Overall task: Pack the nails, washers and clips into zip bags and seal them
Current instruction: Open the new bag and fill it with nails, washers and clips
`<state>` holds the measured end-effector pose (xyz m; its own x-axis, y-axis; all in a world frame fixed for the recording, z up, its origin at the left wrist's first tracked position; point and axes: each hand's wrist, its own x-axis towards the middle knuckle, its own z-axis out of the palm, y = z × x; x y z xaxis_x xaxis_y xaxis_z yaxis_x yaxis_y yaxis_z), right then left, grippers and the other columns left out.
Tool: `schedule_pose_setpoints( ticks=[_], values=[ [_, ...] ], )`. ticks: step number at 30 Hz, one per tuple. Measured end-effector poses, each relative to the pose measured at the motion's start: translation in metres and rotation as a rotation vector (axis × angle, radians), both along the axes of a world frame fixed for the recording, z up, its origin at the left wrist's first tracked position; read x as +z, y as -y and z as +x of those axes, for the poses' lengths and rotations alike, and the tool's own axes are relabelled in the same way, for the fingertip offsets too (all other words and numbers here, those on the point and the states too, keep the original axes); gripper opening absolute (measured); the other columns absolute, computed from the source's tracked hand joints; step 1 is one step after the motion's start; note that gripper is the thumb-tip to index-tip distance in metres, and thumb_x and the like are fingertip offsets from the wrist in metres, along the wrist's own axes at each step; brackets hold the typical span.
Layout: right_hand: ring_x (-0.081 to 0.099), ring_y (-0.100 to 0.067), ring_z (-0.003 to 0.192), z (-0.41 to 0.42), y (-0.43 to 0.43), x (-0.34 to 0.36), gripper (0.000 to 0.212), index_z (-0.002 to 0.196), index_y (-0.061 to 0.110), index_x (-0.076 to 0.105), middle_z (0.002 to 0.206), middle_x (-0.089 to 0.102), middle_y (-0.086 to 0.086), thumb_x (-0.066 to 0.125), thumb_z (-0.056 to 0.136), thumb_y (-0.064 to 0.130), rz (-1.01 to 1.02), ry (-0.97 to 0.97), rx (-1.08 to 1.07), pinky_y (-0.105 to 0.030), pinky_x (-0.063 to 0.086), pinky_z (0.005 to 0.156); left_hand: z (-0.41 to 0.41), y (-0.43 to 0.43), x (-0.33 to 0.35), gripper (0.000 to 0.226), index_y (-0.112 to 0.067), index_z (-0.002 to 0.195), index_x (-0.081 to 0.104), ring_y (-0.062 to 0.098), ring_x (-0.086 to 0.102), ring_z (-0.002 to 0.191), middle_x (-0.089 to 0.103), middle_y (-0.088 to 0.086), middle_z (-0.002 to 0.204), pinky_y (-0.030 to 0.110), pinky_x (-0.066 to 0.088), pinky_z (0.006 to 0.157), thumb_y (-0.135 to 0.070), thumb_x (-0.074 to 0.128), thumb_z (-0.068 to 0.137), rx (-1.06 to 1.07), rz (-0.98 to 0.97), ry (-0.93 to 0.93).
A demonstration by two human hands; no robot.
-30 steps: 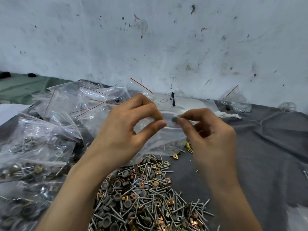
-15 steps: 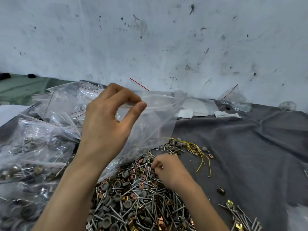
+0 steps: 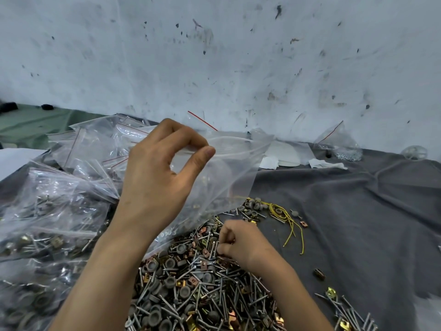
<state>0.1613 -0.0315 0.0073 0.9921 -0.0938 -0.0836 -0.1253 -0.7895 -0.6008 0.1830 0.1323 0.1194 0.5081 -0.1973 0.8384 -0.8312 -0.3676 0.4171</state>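
Left hand (image 3: 157, 177) was raised over the surface, thumb and fingertips pinching the top edge of a clear zip bag (image 3: 229, 168). The bag hung slack from that pinch, its lower part draping down toward the loose pile (image 3: 191, 290) of nails, grey washers and brass and copper clips. I could not tell if the bag's mouth was open or pressed closed.

Right hand (image 3: 241, 242) was low, knuckles up, fingers curled tight into the far edge of the pile. Could not tell whether it actually had a piece between the fingers or was only touching them.

The pile sat on a wrinkled grey cloth (image 3: 358, 211) covering the surface, near the person. Filled bags (image 3: 47, 223) were heaped at the left. A tangle of yellow wire (image 3: 284, 216) lay just beyond the right hand, beside a few stray washers. 1 small bag (image 3: 338, 144) with metal bits sat at the back right against the scuffed white wall (image 3: 214, 56). A lone clip (image 3: 319, 274) lay apart, right of the pile.
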Motion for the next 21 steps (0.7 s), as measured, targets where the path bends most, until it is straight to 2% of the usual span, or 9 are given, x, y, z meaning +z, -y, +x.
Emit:
schedule_pose_setpoints(
  ticks=[2,6,8,9,11,13,17,19,21],
  values=[
    [0.054,-0.002,0.061,-0.008,0.004,0.019,0.019,0.075,0.021,0.057,0.076,0.057,0.003,0.069,0.084,0.010,0.202,0.080,-0.021,-0.016,0.043,0.056,-0.001,0.000,0.001,0.007,-0.023,0.081,0.062,-0.006,0.053,0.082,0.056,-0.010,0.085,0.006,0.035,0.073,-0.026,0.063,0.087,-0.023,0.031,-0.005],
    [0.059,-0.005,0.060,-0.037,0.010,0.071,0.011,0.080,0.024,0.065,0.077,0.069,0.001,0.075,0.078,0.019,0.447,0.312,0.095,-0.016,0.045,0.054,-0.003,0.000,0.003,0.014,-0.015,0.081,0.067,0.006,0.056,0.083,0.060,-0.001,0.086,0.017,0.041,0.075,-0.027,0.063,0.086,-0.085,0.115,-0.012],
    [0.056,-0.006,0.053,-0.052,0.008,0.089,0.012,0.080,0.026,0.065,0.075,0.070,0.000,0.074,0.072,0.022,0.621,0.518,0.107,-0.015,0.043,0.049,-0.005,0.001,0.003,0.015,-0.014,0.081,0.068,0.009,0.057,0.082,0.060,-0.001,0.086,0.022,0.043,0.075,-0.028,0.063,0.086,-0.116,0.146,-0.004],
    [0.053,-0.008,0.050,-0.056,0.006,0.094,0.013,0.080,0.027,0.064,0.074,0.070,-0.001,0.073,0.072,0.023,0.640,0.651,0.062,-0.016,0.042,0.047,-0.006,0.001,0.004,0.016,-0.014,0.081,0.068,0.009,0.057,0.082,0.060,-0.001,0.086,0.022,0.043,0.074,-0.028,0.063,0.086,-0.135,0.158,-0.007],
    [0.047,-0.016,0.046,-0.060,0.004,0.096,0.014,0.081,0.028,0.063,0.071,0.067,-0.004,0.074,0.075,0.022,0.548,0.880,-0.080,-0.019,0.037,0.043,-0.008,0.002,0.004,0.015,-0.015,0.081,0.068,0.007,0.057,0.081,0.059,-0.002,0.086,0.020,0.042,0.073,-0.028,0.063,0.085,-0.180,0.186,-0.013],
    [0.039,-0.010,0.042,-0.057,0.002,0.092,0.015,0.081,0.027,0.062,0.068,0.063,0.000,0.074,0.080,0.019,0.426,0.981,-0.187,-0.017,0.031,0.043,-0.009,0.002,0.003,0.015,-0.014,0.081,0.069,0.006,0.057,0.080,0.059,-0.002,0.086,0.017,0.041,0.072,-0.028,0.063,0.085,-0.220,0.213,-0.003],
    [0.038,-0.008,0.040,-0.051,0.004,0.087,0.010,0.080,0.028,0.066,0.059,0.060,0.005,0.072,0.082,0.020,0.311,0.938,-0.221,-0.014,0.028,0.043,-0.009,0.002,0.003,0.017,-0.012,0.081,0.069,0.006,0.056,0.078,0.059,-0.001,0.085,0.017,0.042,0.072,-0.028,0.065,0.085,-0.242,0.251,0.022],
    [0.038,-0.007,0.039,-0.050,0.006,0.085,0.007,0.080,0.029,0.069,0.049,0.052,0.008,0.071,0.082,0.023,0.318,0.912,-0.228,-0.012,0.027,0.042,-0.009,0.002,0.002,0.018,-0.013,0.081,0.069,0.006,0.056,0.078,0.059,-0.001,0.085,0.019,0.042,0.072,-0.030,0.066,0.086,-0.246,0.260,0.020],
    [0.042,-0.008,0.041,-0.050,0.008,0.086,0.006,0.081,0.031,0.069,0.049,0.051,0.013,0.070,0.084,0.025,0.341,0.924,-0.244,-0.014,0.032,0.044,-0.009,0.003,0.002,0.017,-0.013,0.081,0.069,0.006,0.057,0.079,0.059,-0.002,0.085,0.018,0.042,0.072,-0.029,0.065,0.086,-0.229,0.238,0.017]
  ],
)
